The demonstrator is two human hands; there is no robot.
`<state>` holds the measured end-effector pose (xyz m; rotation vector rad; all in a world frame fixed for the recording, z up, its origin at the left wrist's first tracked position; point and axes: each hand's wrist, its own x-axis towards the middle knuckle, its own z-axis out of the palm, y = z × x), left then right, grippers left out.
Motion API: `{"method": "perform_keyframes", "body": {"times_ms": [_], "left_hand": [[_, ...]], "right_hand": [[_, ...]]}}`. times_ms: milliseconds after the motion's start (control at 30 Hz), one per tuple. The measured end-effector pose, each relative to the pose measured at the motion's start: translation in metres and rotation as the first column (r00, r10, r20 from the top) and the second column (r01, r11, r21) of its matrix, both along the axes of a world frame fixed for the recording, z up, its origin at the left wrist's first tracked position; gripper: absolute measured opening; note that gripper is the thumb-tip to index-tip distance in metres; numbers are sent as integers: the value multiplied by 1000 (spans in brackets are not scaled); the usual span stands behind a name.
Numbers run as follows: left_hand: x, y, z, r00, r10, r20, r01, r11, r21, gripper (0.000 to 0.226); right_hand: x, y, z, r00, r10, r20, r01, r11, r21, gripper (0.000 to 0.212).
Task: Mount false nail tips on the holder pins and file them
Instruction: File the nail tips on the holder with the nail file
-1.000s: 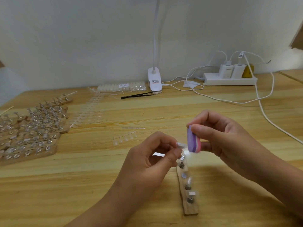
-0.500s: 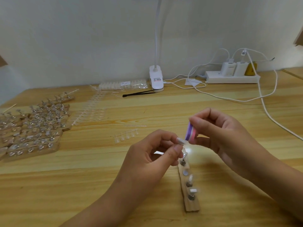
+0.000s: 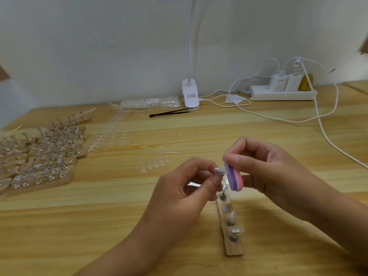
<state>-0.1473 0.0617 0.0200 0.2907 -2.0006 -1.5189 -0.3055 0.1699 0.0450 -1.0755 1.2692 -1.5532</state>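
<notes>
most of the job looks done. the big batch of wooden holders (image 3: 39, 156), well off to the left of the left hand (image 3: 185, 196), appears loaded with tips. one holder strip (image 3: 233, 248) lies just beneath both hands. its two nearer pins carry tips, a middle pin looks bare, and the pin under the fingers is partly hidden. the right hand (image 3: 268, 172) grips a purple-and-pink file block (image 3: 234, 179), fingers curled round it. the left hand pinches a nail tip (image 3: 219, 170) between thumb and forefinger, and the block's face touches that tip. so filing is under way; i cannot tell whether this tip already sits on a pin.

on the table (image 3: 99, 226), a power strip (image 3: 282, 94) sits far beyond the right hand and a white cable (image 3: 328, 144) trails to its right. a lamp clamp (image 3: 190, 95) and black tweezers (image 3: 169, 112) lie beyond the left hand, and a small sprue of tips (image 3: 154, 164) is just past it. the mounted tips right under the block seem the likeliest thing to get knocked.
</notes>
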Motion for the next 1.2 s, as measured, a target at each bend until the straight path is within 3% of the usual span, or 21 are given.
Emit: {"method": "perform_keyframes", "body": {"times_ms": [133,300,467,600,767,900,1033,1200], "left_hand": [[-1,4,-1,1000,-21,5,21,1000,-6,6],[0,-1,1,999,31,-13,-31,999,32,1],[0,2,1,1000,8,0,-8,999,53,4],[0,-1,1,1000,15,-9,-15,999,41,6],[0,3,0,1000,-31,1,31,998,53,5],[0,0,0,1000,-17,2,17,999,42,6],[-1,3,-2,999,-42,19,41,998,42,10],[0,0,-2,1000,-14,19,13,1000,19,8]], "right_hand": [[-5,-3,0,974,-197,109,202,979,-33,11],[-2,3,0,1000,18,-1,-18,1000,-2,15],[-12,0,-1,968,-225,113,225,974,7,19],[-6,1,-1,999,6,46,-6,1000,-4,25],[-14,-1,-1,966,-238,102,235,971,40,23],[-7,2,3,1000,29,11,-29,999,39,15],[-13,-2,1,968,-243,67,239,969,58,24],[-9,5,6,997,54,-60,-50,996,68,13]]}}
